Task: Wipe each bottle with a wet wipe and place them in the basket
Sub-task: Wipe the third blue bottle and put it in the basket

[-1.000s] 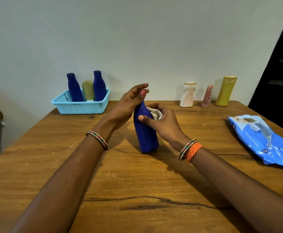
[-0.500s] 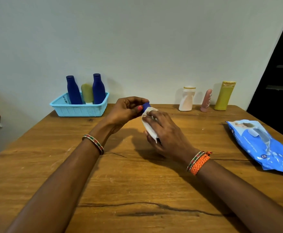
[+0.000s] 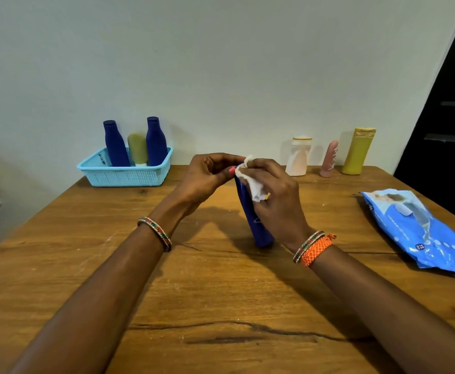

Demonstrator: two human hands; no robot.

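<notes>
head: wipe (image 3: 254, 184) on blue bottle (image 3: 253, 220)

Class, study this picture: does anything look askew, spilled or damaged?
Nothing spilled. The blue bottle being wiped stands tilted on the table, and a dark crack runs across the wood near the front.

Both forearms reached forward; the left hand (image 3: 207, 176) pinched with curled fingers (image 3: 231, 170), and the right hand (image 3: 277, 195) was closed beside it.
</notes>
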